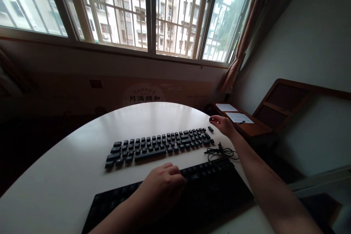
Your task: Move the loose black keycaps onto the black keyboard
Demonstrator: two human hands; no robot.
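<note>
Rows of loose black keycaps [156, 147] lie on the white round table [65, 161], laid out like a keyboard. Nearer to me is a black keyboard [219, 193], set at a slant. My left hand [166, 182] rests over its upper middle with the fingers curled; whatever may be under the fingertips is hidden. Stretched out to the far right, my right hand [222, 125] pinches a small black keycap [211, 119] just above the table. A single longer keycap [210, 129] lies close below that hand, at the right end of the rows.
A coiled black cable [222, 151] lies between the keycaps and the keyboard on the right. Beyond the table's right edge stands a wooden desk [257, 128] with paper sheets [240, 117] and a pen [241, 122]. A barred window [175, 18] spans the back wall.
</note>
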